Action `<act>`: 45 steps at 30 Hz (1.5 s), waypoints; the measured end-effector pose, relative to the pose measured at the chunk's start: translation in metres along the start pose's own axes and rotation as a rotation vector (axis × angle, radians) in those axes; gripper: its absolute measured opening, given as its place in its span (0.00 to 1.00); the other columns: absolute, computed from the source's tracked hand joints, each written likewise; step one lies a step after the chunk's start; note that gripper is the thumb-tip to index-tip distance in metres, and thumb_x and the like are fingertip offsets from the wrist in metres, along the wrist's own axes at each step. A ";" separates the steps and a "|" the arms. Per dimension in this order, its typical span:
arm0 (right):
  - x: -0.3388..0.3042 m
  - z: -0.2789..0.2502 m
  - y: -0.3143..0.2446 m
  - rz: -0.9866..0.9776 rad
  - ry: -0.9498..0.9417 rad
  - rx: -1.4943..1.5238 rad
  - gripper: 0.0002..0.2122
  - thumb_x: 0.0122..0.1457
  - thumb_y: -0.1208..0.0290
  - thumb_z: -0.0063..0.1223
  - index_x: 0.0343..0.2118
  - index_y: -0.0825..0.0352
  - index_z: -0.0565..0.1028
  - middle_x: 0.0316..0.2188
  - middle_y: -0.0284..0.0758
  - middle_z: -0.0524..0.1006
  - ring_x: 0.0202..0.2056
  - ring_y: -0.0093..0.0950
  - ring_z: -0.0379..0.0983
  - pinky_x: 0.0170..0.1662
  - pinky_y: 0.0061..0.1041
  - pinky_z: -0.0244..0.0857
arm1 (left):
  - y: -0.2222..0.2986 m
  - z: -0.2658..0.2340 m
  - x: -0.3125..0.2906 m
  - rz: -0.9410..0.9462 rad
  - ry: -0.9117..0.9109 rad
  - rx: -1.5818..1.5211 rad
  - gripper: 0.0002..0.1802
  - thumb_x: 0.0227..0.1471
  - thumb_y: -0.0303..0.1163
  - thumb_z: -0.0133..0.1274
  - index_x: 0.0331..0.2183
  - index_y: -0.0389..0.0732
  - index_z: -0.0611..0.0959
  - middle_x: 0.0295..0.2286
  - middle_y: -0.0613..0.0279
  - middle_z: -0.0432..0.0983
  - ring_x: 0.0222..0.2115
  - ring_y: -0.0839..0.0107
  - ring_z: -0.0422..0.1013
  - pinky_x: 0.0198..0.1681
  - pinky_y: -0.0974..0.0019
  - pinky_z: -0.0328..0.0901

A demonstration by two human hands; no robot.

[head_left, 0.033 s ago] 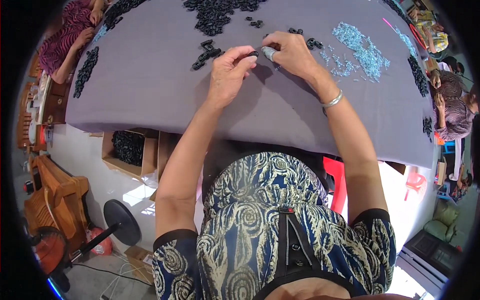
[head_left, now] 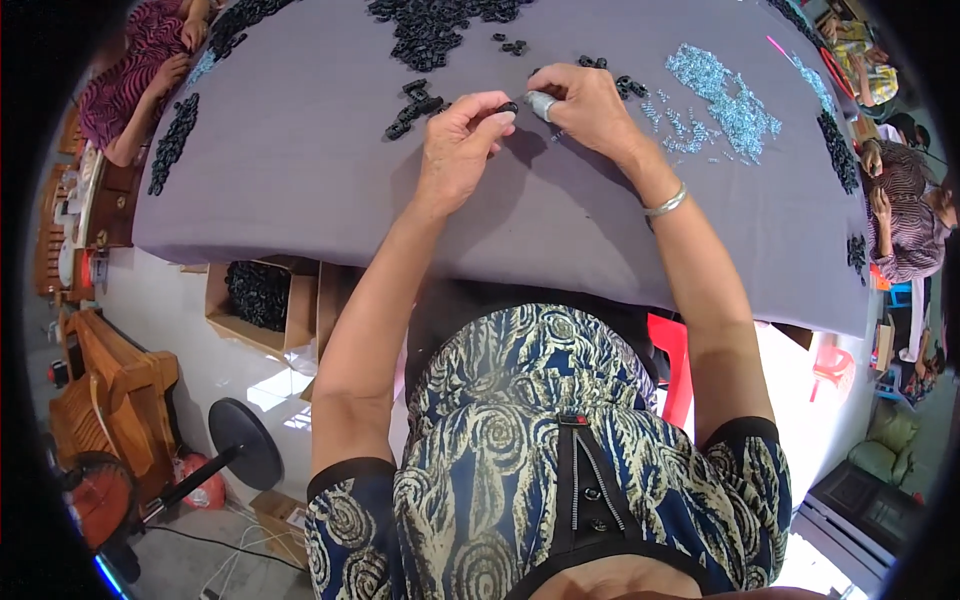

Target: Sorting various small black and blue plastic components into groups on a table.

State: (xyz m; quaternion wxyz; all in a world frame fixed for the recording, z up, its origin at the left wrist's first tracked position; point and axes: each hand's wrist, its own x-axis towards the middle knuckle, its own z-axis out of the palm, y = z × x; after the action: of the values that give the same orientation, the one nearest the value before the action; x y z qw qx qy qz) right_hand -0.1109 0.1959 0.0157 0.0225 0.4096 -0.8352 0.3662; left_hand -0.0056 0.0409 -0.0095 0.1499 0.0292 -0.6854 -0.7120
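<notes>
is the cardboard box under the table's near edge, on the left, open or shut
Open: the black pieces inside the cardboard box are in plain view, no flap closed over them.

No lettering, number or sign can be read anywhere in the frame. A pale label on the cardboard box (head_left: 272, 515) at lower left is too small to make out. A small red-and-dark patch (head_left: 573, 421) at the top of the black zipped panel (head_left: 580, 520), lower centre, shows only its colours; whether it bears any print cannot be told at this size.
</notes>
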 end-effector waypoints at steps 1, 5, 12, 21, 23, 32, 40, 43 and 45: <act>-0.001 -0.002 -0.002 0.162 0.002 0.177 0.07 0.50 0.77 0.54 0.33 0.70 0.76 0.24 0.32 0.77 0.24 0.21 0.70 0.31 0.22 0.65 | 0.001 0.000 0.000 -0.028 0.014 -0.028 0.12 0.52 0.27 0.55 0.40 0.37 0.80 0.31 0.66 0.77 0.29 0.80 0.73 0.29 0.77 0.65; -0.004 -0.009 -0.001 0.205 -0.075 0.519 0.05 0.54 0.74 0.54 0.33 0.68 0.78 0.24 0.26 0.77 0.24 0.13 0.67 0.28 0.14 0.62 | 0.002 -0.001 -0.001 -0.013 -0.009 -0.030 0.12 0.52 0.28 0.54 0.41 0.37 0.80 0.31 0.66 0.78 0.30 0.79 0.74 0.30 0.76 0.65; -0.005 -0.010 -0.010 0.251 -0.141 0.742 0.05 0.54 0.73 0.50 0.32 0.65 0.77 0.24 0.26 0.76 0.25 0.12 0.67 0.26 0.14 0.61 | 0.003 -0.001 -0.002 -0.028 -0.025 -0.002 0.13 0.53 0.27 0.53 0.42 0.35 0.79 0.30 0.66 0.77 0.29 0.80 0.72 0.30 0.77 0.64; -0.006 -0.009 0.000 0.174 -0.202 0.715 0.09 0.49 0.80 0.44 0.31 0.68 0.76 0.22 0.26 0.74 0.23 0.13 0.64 0.27 0.14 0.60 | 0.008 0.003 -0.005 -0.043 -0.058 -0.003 0.14 0.53 0.27 0.54 0.42 0.34 0.79 0.29 0.66 0.77 0.27 0.80 0.70 0.30 0.77 0.63; -0.006 -0.011 0.001 0.199 -0.248 0.691 0.04 0.55 0.73 0.52 0.30 0.65 0.76 0.23 0.24 0.73 0.25 0.12 0.65 0.29 0.13 0.59 | 0.008 0.003 -0.006 -0.033 -0.067 0.004 0.14 0.53 0.27 0.54 0.42 0.33 0.79 0.29 0.65 0.77 0.27 0.80 0.70 0.30 0.77 0.64; -0.006 -0.014 0.002 0.176 -0.254 0.714 0.04 0.53 0.75 0.51 0.30 0.66 0.76 0.22 0.24 0.73 0.24 0.12 0.65 0.27 0.12 0.59 | 0.006 0.007 -0.006 -0.045 -0.103 -0.041 0.13 0.53 0.26 0.53 0.41 0.35 0.79 0.30 0.64 0.77 0.28 0.79 0.72 0.29 0.76 0.66; -0.006 -0.014 -0.004 0.156 -0.251 0.680 0.05 0.51 0.74 0.51 0.29 0.68 0.76 0.21 0.25 0.74 0.21 0.12 0.63 0.24 0.14 0.58 | 0.005 0.005 -0.006 -0.061 -0.105 -0.046 0.12 0.53 0.26 0.53 0.41 0.34 0.79 0.30 0.64 0.77 0.28 0.79 0.72 0.30 0.76 0.66; -0.007 -0.014 -0.006 0.131 -0.244 0.655 0.05 0.52 0.74 0.51 0.29 0.68 0.76 0.21 0.25 0.74 0.21 0.12 0.63 0.24 0.14 0.59 | 0.004 0.005 -0.006 -0.076 -0.100 -0.032 0.12 0.53 0.26 0.53 0.41 0.33 0.79 0.31 0.64 0.77 0.28 0.79 0.71 0.31 0.76 0.66; -0.008 -0.013 -0.007 0.118 -0.239 0.646 0.04 0.53 0.74 0.51 0.29 0.68 0.76 0.21 0.25 0.74 0.21 0.12 0.63 0.24 0.14 0.59 | 0.001 0.005 -0.005 -0.091 -0.092 -0.022 0.13 0.53 0.26 0.53 0.42 0.33 0.78 0.32 0.63 0.78 0.28 0.79 0.70 0.32 0.76 0.65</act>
State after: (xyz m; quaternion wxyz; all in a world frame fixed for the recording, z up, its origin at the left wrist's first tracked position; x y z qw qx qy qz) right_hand -0.1044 0.2063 0.0263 -0.2274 0.3864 -0.6952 0.5619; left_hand -0.0015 0.0472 -0.0087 0.0859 0.0259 -0.6818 -0.7260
